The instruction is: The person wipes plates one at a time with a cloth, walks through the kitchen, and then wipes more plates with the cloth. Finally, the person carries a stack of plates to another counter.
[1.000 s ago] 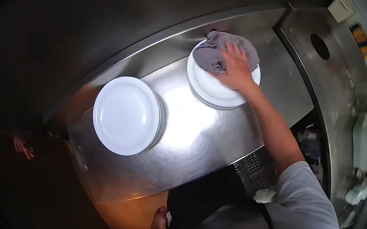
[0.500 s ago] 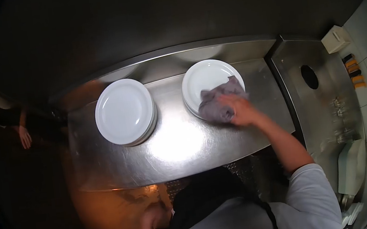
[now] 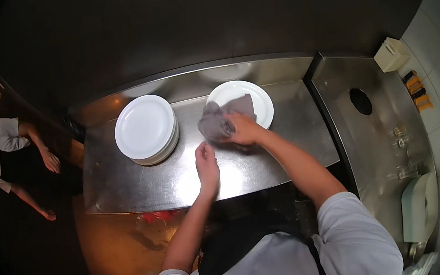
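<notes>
The right hand (image 3: 244, 130) clutched a grey cloth (image 3: 217, 122) at the near rim of the plate stack (image 3: 259, 99) by the desk's (image 3: 126, 182) back edge, the left hand (image 3: 207, 164) loosely curled and empty beside it, better placed, I judged, steadying that rim.

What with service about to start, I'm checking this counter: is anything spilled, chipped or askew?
Nothing stands out. The left plate stack and the right plate stack sit flat and even on the steel counter, with no chips or spills visible. The right hand presses a grey cloth on the right stack's near edge.
</notes>
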Tool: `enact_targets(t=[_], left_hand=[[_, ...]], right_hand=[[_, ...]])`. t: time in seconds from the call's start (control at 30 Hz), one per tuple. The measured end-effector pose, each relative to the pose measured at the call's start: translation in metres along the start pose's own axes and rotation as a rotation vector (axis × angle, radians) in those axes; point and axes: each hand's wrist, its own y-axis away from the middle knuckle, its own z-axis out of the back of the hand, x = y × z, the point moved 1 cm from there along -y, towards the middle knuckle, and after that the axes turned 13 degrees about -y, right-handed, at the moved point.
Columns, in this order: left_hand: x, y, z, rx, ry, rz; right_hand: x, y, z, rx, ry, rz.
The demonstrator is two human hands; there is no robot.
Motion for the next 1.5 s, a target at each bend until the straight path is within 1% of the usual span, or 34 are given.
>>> enact_targets(t=[0.03, 0.07, 0.13, 0.17, 0.23, 0.27, 0.3, 0.33, 0.37, 0.47, 0.5, 0.57, 0.6, 0.63, 0.67, 0.73, 0.77, 0.83, 0.87, 0.93, 0.97, 1.03, 1.07, 1.1, 1.17, 1.27, 1.37, 1.4, 1.47, 1.5], left_hand=[[0.016, -0.015, -0.004, -0.023, -0.028, -0.025], [0.032, -0.031, -0.01, -0.048, -0.056, -0.053], [0.006, -0.04, -0.031, -0.096, -0.169, -0.074], [-0.007, -0.045, -0.042, -0.12, -0.228, -0.079], [-0.007, -0.067, -0.056, -0.125, -0.419, -0.161], [-0.006, -0.074, -0.062, -0.123, -0.521, -0.204], [-0.018, -0.071, -0.069, -0.174, -0.545, -0.168], [-0.02, -0.072, -0.074, -0.172, -0.482, -0.152], [-0.021, -0.07, -0.077, -0.175, -0.418, -0.139], [-0.034, -0.057, -0.085, -0.174, -0.206, -0.086], [-0.042, -0.052, -0.088, -0.172, -0.125, -0.071], [-0.054, -0.053, -0.078, 0.005, 0.119, 0.052], [-0.064, -0.055, -0.071, 0.096, 0.235, 0.112], [-0.078, -0.057, -0.069, 0.183, 0.179, 0.102], [-0.087, -0.057, -0.068, 0.105, 0.196, 0.189], [-0.095, -0.062, -0.064, 0.028, 0.296, 0.278], [-0.093, -0.069, -0.058, 0.042, 0.306, 0.273], [-0.082, -0.088, -0.049, 0.074, 0.335, 0.256], [-0.093, -0.091, -0.057, 0.043, 0.085, 0.192], [-0.12, -0.094, -0.076, -0.023, -0.413, 0.056], [-0.095, -0.116, -0.071, -0.203, -0.606, -0.025], [-0.067, -0.14, -0.063, -0.244, -0.853, -0.137], [-0.064, -0.144, -0.061, -0.264, -0.979, -0.19], [-0.076, -0.136, -0.073, -0.333, -1.024, -0.185], [-0.091, -0.126, -0.077, -0.35, -1.046, -0.208], [-0.102, -0.111, -0.075, -0.355, -1.062, -0.261], [-0.124, -0.099, -0.083, -0.417, -0.993, -0.331], [-0.132, -0.091, -0.089, -0.448, -0.956, -0.343], [-0.149, -0.074, -0.102, -0.453, -0.877, -0.43], [-0.153, -0.071, -0.105, -0.458, -0.84, -0.478]], right_hand=[[0.004, 0.018, 0.011, 0.041, 0.007, 0.02], [0.006, 0.032, 0.026, 0.127, -0.008, 0.022], [0.002, 0.049, 0.055, 0.298, -0.036, 0.022], [-0.011, 0.053, 0.066, 0.24, 0.016, 0.023], [-0.04, 0.058, 0.083, 0.126, 0.109, 0.021], [-0.052, 0.052, 0.09, 0.102, 0.153, 0.025], [-0.063, 0.04, 0.099, 0.073, 0.196, 0.031], [-0.07, 0.026, 0.109, 0.043, 0.237, 0.037], [-0.075, 0.011, 0.113, 0.057, 0.267, 0.02], [-0.085, -0.027, 0.095, -0.159, 0.335, 0.244], [-0.076, -0.037, 0.089, -0.153, 0.324, 0.26], [-0.053, -0.051, 0.075, -0.144, 0.3, 0.28], [-0.044, -0.055, 0.069, -0.073, 0.257, 0.312], [-0.034, -0.054, 0.065, -0.028, 0.217, 0.348], [-0.026, -0.05, 0.06, 0.015, 0.178, 0.382], [-0.022, -0.034, 0.046, 0.056, 0.129, 0.429], [-0.024, -0.02, 0.045, 0.078, 0.043, 0.462], [-0.029, 0.018, 0.059, 0.176, 0.006, 0.471], [-0.032, 0.034, 0.07, 0.224, -0.013, 0.478], [-0.049, 0.062, 0.099, 0.192, -0.008, 0.424], [-0.058, 0.071, 0.11, 0.176, -0.004, 0.395], [-0.073, 0.073, 0.121, -0.021, -0.006, 0.332], [-0.08, 0.071, 0.121, -0.119, -0.01, 0.298], [-0.083, 0.064, 0.118, -0.214, -0.076, 0.212], [-0.084, 0.047, 0.108, -0.406, -0.209, 0.036], [-0.075, 0.038, 0.099, -0.552, -0.408, -0.12], [-0.08, 0.036, 0.097, -0.621, -0.453, -0.062], [-0.082, 0.036, 0.1, -0.67, -0.476, -0.022], [-0.084, 0.04, 0.104, -0.754, -0.521, 0.057], [-0.076, 0.046, 0.109, -0.838, -0.499, 0.138]])
